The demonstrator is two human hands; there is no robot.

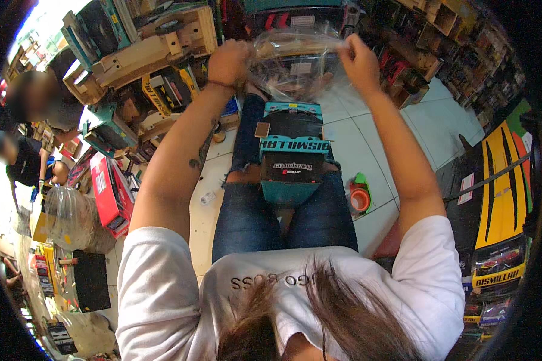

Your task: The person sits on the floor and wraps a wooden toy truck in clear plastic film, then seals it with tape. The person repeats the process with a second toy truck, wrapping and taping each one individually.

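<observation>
Fingers of the left hand point(229, 62) and right hand point(359, 60) seem to pinch clear plastic point(292, 75), upper centre, somewhat blurred. Spreading it looks the step; next likely calls for covering the teal toy truck point(291, 171), mid-frame.

Blur on left hand point(229, 62) and right hand point(361, 59) seemingly hides how they grip clear plastic point(295, 72).

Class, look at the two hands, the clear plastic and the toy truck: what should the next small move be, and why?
Probably draw the clear plastic back over the teal-and-black toy truck: the left hand and right hand hold it spread between them, beyond the truck's far end, while the truck sits at the person's thighs.
</observation>
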